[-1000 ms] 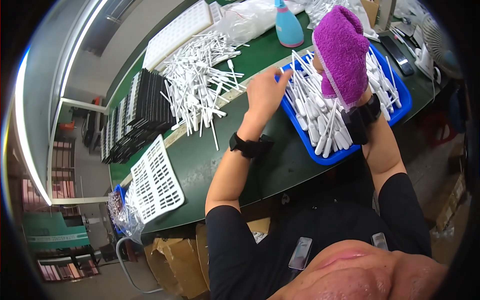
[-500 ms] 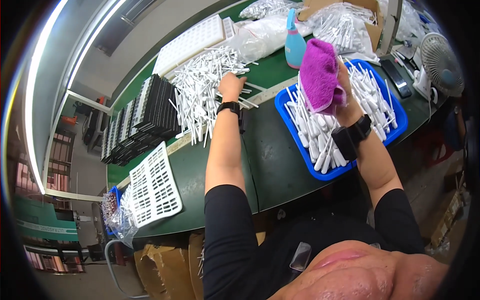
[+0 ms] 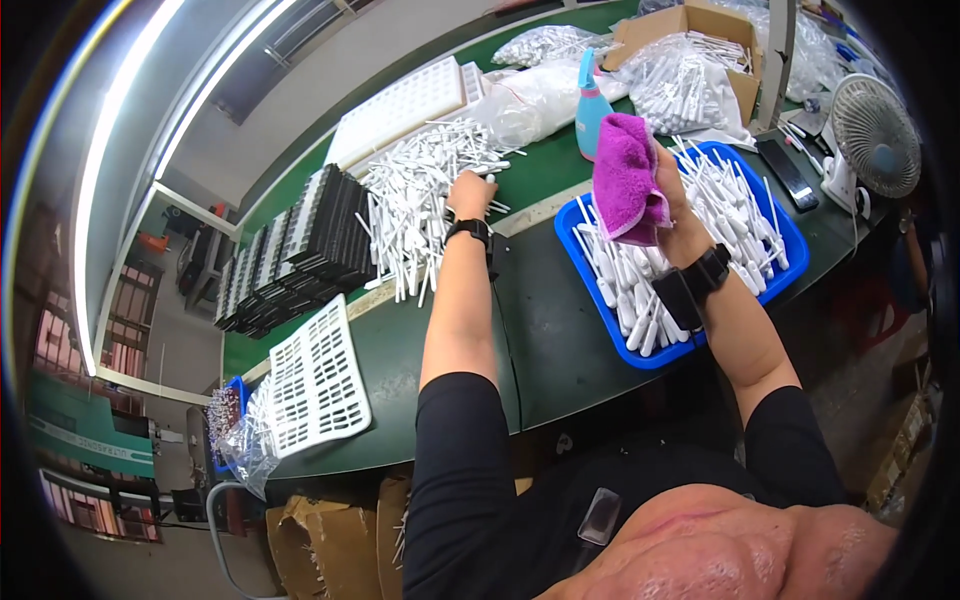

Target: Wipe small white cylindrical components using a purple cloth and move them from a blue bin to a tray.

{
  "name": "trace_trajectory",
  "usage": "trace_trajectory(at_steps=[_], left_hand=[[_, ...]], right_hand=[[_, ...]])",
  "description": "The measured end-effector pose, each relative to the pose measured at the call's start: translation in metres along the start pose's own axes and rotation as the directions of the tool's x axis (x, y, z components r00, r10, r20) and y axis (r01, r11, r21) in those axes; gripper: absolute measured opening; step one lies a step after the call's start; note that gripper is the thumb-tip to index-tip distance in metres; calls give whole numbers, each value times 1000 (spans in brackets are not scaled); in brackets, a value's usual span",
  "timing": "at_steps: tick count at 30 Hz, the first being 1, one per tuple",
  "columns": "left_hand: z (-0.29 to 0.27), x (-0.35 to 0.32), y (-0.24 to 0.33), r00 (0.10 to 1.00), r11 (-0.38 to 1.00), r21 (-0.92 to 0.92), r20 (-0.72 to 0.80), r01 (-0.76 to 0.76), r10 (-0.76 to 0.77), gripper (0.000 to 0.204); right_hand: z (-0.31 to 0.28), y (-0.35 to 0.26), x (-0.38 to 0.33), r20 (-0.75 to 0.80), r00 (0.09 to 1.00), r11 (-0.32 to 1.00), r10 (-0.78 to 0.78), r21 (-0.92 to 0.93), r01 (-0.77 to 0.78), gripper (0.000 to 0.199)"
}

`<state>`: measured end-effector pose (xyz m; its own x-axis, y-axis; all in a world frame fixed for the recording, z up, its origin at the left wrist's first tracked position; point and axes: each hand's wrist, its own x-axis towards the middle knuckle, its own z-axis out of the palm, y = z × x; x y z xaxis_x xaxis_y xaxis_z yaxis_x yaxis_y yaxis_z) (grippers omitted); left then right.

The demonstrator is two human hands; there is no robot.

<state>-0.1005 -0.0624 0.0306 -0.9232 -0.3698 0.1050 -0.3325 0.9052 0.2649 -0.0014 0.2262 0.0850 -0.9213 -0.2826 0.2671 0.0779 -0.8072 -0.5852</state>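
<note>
While right hand (image 3: 672, 205) fingers clutch purple cloth (image 3: 626, 178) over blue tray (image 3: 640, 352), left hand (image 3: 472, 190) fingers curl on white sticks (image 3: 415, 205), spray bottle (image 3: 590, 105) behind

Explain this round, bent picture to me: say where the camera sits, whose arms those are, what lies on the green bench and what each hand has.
There is no machine here. A wide fisheye camera worn on a person's head looks down, so straight edges bend and the person's own forearms rise from the lower edge. The left hand reaches into a loose heap of thin white plastic sticks on the green-topped workbench; whether it has closed on one is unclear. The right hand holds a fluffy magenta cloth in its grip above a shallow blue plastic tray filled with more white sticks. Also on the bench: a stack of black slotted trays, a white slotted grid tray, a turquoise spray bottle and a small white desk fan.
</note>
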Motion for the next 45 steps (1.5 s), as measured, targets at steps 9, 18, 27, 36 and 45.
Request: trace_trajectory(at_steps=[9, 18, 27, 36, 45], left_hand=[[-76, -80, 26, 942, 282, -959, 67, -30, 329, 28], [-75, -212, -3, 984, -216, -973, 44, 82, 172, 31], [-44, -224, -16, 985, -165, -981, 79, 105, 154, 26], [-34, -218, -19, 979, -235, -964, 82, 125, 185, 29], [-36, -215, -20, 980, -233, -965, 80, 122, 181, 30]], right_hand=[[5, -10, -11, -55, 998, 999, -26, -23, 25, 29], [19, 1, -17, -36, 995, 995, 98, -14, -98, 28], [20, 11, -20, -19, 996, 995, 86, -46, -87, 27], [-1, 17, -10, -25, 998, 995, 60, -73, -62, 31], [-1, 18, -6, -20, 998, 995, 61, -76, -62, 33]])
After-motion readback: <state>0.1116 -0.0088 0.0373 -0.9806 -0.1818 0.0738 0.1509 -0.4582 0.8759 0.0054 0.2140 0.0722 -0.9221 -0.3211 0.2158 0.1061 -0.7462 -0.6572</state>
